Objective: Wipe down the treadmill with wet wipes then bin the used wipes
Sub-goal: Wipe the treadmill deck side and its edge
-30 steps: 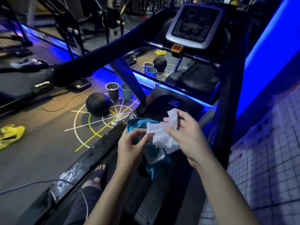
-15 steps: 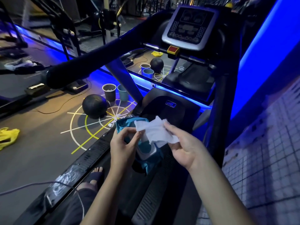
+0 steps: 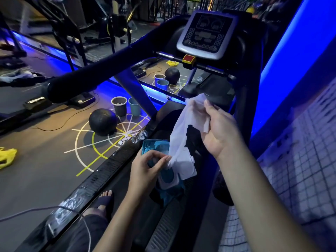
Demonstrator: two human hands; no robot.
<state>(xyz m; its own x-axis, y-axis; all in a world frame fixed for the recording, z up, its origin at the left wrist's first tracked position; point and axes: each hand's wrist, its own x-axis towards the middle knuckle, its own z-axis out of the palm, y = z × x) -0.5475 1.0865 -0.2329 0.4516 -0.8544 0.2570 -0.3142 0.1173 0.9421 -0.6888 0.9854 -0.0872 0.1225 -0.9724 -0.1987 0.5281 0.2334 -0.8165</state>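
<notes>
The console (image 3: 207,35) stands at the far end of the treadmill (image 3: 101,177), and a handrail (image 3: 109,70) runs from it toward the near left. Above the treadmill, the right hand (image 3: 220,131) holds the far upper end of a wipe (image 3: 183,128). The wipe's lower end reaches the pack of wipes (image 3: 169,177) in the left hand (image 3: 145,170), nearer and further left. On the floor to the left, a ball (image 3: 102,121) lies just before two bins (image 3: 119,106). A tiled wall (image 3: 300,160) stands on the right.
</notes>
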